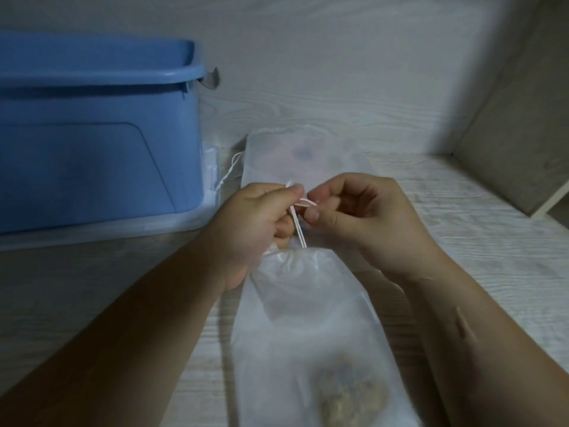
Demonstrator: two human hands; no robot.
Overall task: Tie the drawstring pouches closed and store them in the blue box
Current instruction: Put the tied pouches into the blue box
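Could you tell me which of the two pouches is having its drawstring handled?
The nearer pouch: left hand and right hand pinch its drawstring. The farther pouch lies untouched beside the blue box.

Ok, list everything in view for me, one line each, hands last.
blue box: one, blue, far left.
near pouch: one, translucent white, nearest the camera, neck gathered.
far pouch: one, translucent white, flat beyond the near pouch, right of the blue box.
drawstring: one pair of cords, white, rising from the near pouch's neck.
loose string: one, white, between the far pouch and the blue box.
table: one, pale wood grain, under everything.
side panel: one, beige, upright at far right.
left hand: one, pinches the drawstring.
right hand: one, pinches the drawstring.
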